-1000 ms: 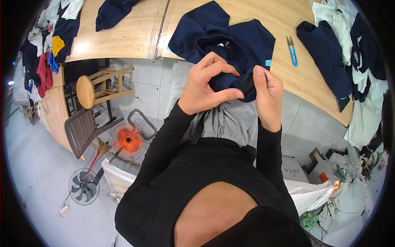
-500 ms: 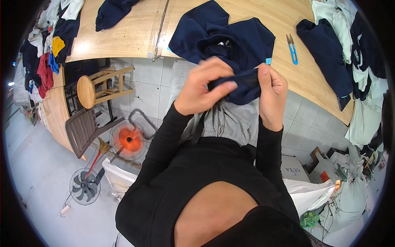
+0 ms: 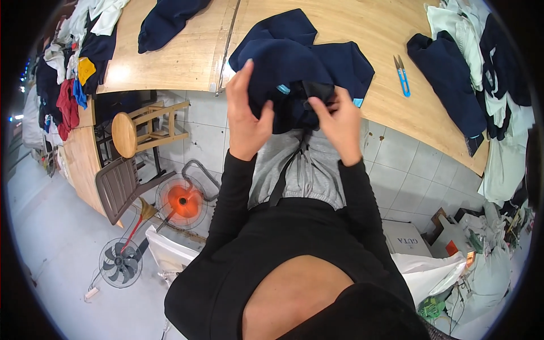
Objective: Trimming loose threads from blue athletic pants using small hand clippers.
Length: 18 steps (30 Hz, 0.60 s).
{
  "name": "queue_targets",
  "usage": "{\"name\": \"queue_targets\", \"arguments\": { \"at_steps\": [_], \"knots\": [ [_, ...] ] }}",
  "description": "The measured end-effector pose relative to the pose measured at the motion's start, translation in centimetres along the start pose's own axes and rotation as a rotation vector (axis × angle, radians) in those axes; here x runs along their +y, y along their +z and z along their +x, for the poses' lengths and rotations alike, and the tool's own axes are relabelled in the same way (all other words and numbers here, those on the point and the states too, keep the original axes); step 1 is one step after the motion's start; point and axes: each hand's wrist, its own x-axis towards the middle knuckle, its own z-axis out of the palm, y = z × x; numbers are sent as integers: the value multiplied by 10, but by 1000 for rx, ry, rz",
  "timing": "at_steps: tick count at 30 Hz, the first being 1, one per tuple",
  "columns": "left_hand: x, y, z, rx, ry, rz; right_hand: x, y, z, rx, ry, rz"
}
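A navy blue garment (image 3: 283, 62) lies bunched over the table's near edge, and its close end hangs in front of my lap. My right hand (image 3: 340, 122) is closed, pinching a dark fold of it between thumb and fingers. At the garment's left side is my left hand (image 3: 246, 122), thumb and index finger spread wide against the cloth; its other fingers are partly hidden. A small light blue patch (image 3: 283, 89) shows on the fabric between the hands. Another light blue piece (image 3: 357, 102) sits by the garment's right edge.
Blue-handled thread snips (image 3: 403, 76) lie on the wooden table (image 3: 391, 25), beside another navy piece (image 3: 447, 79). A further navy piece (image 3: 170, 22) is at far left. Clothes heap at both sides. A stool (image 3: 123, 135), brown chair (image 3: 117, 184) and fans (image 3: 182, 201) stand left; a box (image 3: 405, 238) stands right.
The garment's near end has been turned over, and its collar-like opening no longer shows. My left hand has moved left and spread its fingers; my right hand has shifted left and slightly down.
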Motion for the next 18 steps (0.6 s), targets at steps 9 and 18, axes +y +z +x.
{"name": "queue_targets", "arguments": {
  "at_steps": [9, 18],
  "knots": [
    [-41, -23, 1, -377, 38, 451, 19, -17, 21, 46, -22, 444],
    [-8, 3, 2, -392, 243, 486, -43, -1, -8, -405, -413, 235]
  ]
}}
